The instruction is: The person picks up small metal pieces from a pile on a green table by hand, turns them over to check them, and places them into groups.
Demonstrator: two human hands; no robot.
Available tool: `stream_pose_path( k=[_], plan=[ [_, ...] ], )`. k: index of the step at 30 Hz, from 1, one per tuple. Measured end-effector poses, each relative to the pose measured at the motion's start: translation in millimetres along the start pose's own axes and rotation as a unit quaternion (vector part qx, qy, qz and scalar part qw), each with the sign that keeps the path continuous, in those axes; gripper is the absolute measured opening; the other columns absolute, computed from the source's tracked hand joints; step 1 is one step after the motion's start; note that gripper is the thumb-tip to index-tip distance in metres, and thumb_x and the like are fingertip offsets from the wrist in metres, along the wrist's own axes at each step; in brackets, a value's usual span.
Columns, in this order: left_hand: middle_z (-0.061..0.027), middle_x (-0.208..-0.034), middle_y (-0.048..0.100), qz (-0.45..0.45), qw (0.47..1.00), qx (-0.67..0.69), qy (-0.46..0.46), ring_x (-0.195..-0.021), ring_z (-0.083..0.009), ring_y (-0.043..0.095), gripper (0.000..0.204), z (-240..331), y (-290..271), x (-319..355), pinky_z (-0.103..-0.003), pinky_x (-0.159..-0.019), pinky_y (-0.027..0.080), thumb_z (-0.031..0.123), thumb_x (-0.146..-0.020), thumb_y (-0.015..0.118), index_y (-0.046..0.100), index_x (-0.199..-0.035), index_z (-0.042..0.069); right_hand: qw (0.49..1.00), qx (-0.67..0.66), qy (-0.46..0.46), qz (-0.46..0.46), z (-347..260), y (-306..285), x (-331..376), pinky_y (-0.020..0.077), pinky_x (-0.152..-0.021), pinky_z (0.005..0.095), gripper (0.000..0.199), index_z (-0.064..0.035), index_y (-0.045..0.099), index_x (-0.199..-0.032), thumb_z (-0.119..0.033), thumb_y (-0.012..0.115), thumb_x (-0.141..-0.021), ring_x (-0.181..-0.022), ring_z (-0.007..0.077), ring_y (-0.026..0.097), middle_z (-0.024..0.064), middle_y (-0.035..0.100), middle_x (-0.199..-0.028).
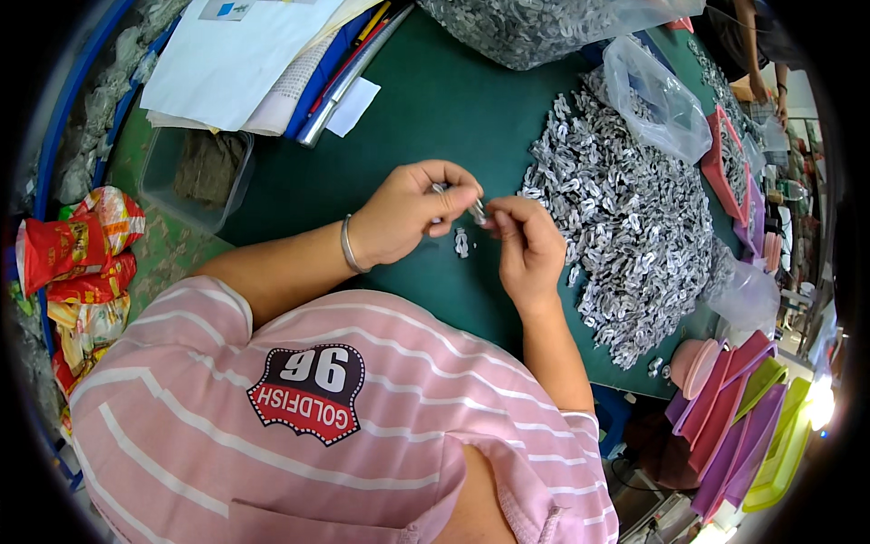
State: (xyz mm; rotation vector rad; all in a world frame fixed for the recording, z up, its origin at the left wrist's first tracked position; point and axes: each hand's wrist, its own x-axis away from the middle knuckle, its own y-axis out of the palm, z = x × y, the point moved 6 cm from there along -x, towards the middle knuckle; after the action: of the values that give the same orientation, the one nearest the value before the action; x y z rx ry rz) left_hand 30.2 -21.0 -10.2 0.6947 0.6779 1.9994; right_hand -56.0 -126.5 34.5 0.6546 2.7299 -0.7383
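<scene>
Green worktop [399, 113], a grey heap, and two hands at one small piece

The worktop fills the middle of the frame. At its centre, a small metal piece [478, 212] sits at the fingertips of both hands. The left hand [399, 215] pinches it between thumb and finger, and a second glint of metal shows among its curled fingers. The right hand [532, 252] meets it from the other side, thumb and forefinger drawn together; whether they grip or only touch, I cannot tell. Holding something so slight between fingertips probably gives finer control.

Just below the fingers lies a loose metal piece [461, 242]. Right of centre spreads a heap of metal pieces [625, 236], near the right hand, presumably for easy reach. A clear bag [657, 104] slumps over its upper edge; a fuller bag [526, 36] stands at the top of the frame.

At upper left, papers [236, 63] and pens [372, 25] are pushed aside, perhaps to leave working room, with a clear tub [215, 218] below. Coloured trays [739, 426] lean together at lower right.
</scene>
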Motion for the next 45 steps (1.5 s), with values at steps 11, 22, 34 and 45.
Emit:
stream_pose_path(
  k=[11,22,34,45],
  plan=[
    [-0.0028,-0.076,0.052,-0.005,0.994,0.002,-0.105,-0.060,-0.0063,0.047,0.009,-5.7,-5.6,-2.2,-0.016,-0.042,0.034,0.015,-0.087,0.055,0.054,-0.086,0.006,0.992,0.050,0.062,-0.094,6.8,5.9,17.5,0.0451,-0.057,0.0299,0.014,-0.0017,0.057,-0.080,0.002,0.066,-0.070,-0.066,0.0240,0.056,0.0096,0.056,-0.076],
    [-0.0012,-0.068,0.053,-0.057,0.984,-0.127,-0.110,-0.051,-0.0035,0.041,0.015,-15.3,18.8,2.7,-0.015,-0.042,0.031,0.012,-0.084,0.061,0.058,-0.092,0.000,0.990,0.026,-0.132,0.045,-30.0,-18.8,23.5,0.0494,-0.067,0.0301,0.020,-0.0006,0.056,-0.079,0.015,0.057,-0.066,-0.078,0.0241,0.061,0.0148,0.061,-0.088],
    [-0.0077,-0.081,0.051,-0.057,0.968,0.227,-0.090,-0.069,-0.0140,0.048,0.017,56.3,74.1,-58.0,-0.021,-0.043,0.037,0.020,-0.086,0.050,0.052,-0.086,0.002,0.913,0.395,-0.054,0.085,20.7,-48.7,-22.9,0.0344,-0.093,0.0456,0.034,-0.0015,0.055,-0.107,-0.013,0.062,-0.076,-0.111,0.0336,0.046,0.0160,0.052,-0.118],
    [-0.0049,-0.066,0.059,0.137,0.725,-0.486,0.468,-0.056,-0.0108,0.051,0.016,264.8,151.4,-135.3,-0.025,-0.049,0.040,0.009,-0.074,0.056,0.060,-0.084,-0.003,0.933,0.355,-0.059,-0.022,18.9,-26.0,18.3,0.0353,-0.092,0.0436,0.045,-0.0019,0.053,-0.111,-0.021,0.066,-0.073,-0.113,0.0318,0.044,0.0146,0.048,-0.122]
  ],
)
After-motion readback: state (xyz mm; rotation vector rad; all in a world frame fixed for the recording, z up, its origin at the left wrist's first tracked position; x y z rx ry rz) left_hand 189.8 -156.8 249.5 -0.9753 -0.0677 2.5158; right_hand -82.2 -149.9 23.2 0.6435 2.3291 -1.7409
